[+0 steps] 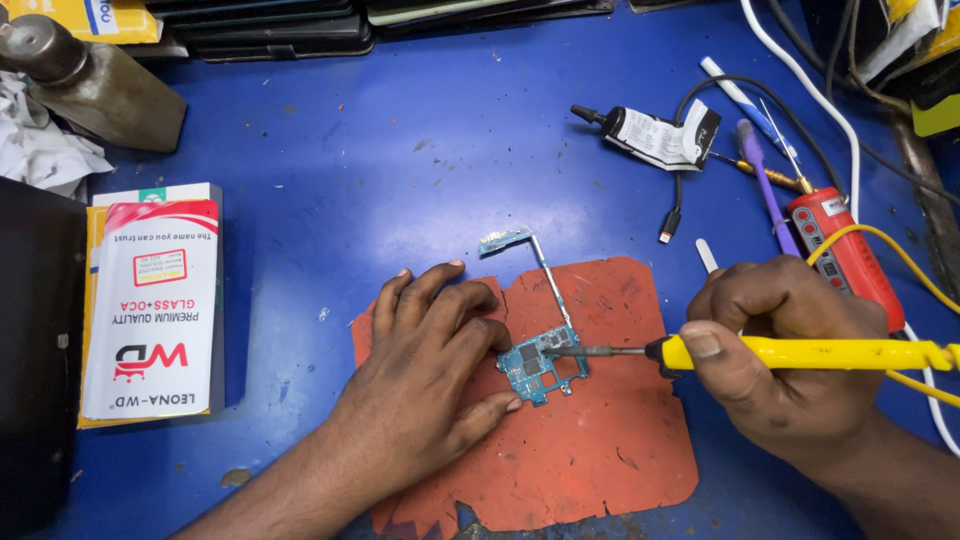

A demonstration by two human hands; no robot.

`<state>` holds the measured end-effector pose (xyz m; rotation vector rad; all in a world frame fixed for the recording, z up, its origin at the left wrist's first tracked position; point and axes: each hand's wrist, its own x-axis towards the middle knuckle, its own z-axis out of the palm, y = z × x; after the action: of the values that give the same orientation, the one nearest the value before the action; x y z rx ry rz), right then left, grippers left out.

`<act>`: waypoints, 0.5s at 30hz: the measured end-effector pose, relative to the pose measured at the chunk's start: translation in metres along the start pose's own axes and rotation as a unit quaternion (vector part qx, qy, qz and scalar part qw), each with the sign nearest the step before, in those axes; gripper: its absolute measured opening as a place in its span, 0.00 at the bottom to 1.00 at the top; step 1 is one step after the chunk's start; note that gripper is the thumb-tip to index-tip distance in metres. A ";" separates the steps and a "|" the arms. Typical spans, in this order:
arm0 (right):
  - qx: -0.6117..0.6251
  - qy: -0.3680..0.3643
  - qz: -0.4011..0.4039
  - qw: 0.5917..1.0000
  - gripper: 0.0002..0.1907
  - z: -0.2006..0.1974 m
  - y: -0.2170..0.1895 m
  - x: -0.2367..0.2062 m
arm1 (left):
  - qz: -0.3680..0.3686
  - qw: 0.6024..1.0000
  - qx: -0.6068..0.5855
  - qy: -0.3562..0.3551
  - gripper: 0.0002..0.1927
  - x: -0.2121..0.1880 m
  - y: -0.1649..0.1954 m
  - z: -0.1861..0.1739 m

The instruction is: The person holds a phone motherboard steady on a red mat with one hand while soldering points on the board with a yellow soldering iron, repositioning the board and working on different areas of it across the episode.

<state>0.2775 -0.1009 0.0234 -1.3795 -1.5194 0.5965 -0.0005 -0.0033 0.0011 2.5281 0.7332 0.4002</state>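
Note:
A small blue phone circuit board (535,365) lies on a torn orange-red mat (600,440). A thin metal strip runs from it up to a smaller blue board piece (503,240). My left hand (430,370) rests flat on the mat, its fingertips and thumb pressing the board's left edge. My right hand (785,350) grips a yellow-handled soldering iron (800,353) lying level. Its metal tip touches the top of the board.
A blue work surface (380,150) holds a stack of white and red flat packets (150,300) at left. A black glue tube (655,135), purple tool (762,185), red device (845,250) and cables lie at upper right. Dark trays line the back edge.

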 end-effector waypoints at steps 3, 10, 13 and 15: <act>0.004 0.001 -0.001 1.000 0.11 0.000 0.001 0.000 | -0.001 1.000 0.001 -0.002 0.26 0.000 0.000 0.000; 0.004 0.003 -0.005 1.000 0.11 -0.001 0.002 -0.001 | -0.003 1.000 0.005 -0.005 0.26 0.000 -0.001 0.001; 0.005 0.006 -0.008 1.000 0.11 0.000 0.002 -0.001 | -0.002 1.000 0.001 -0.005 0.25 0.000 0.000 0.001; 0.007 0.007 -0.006 1.000 0.11 -0.001 0.003 -0.001 | -0.002 1.000 0.001 -0.004 0.25 0.001 0.000 0.001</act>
<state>0.2791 -0.1017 0.0210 -1.3610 -1.5094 0.5882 0.0004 -0.0034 0.0003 2.5295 0.7358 0.3890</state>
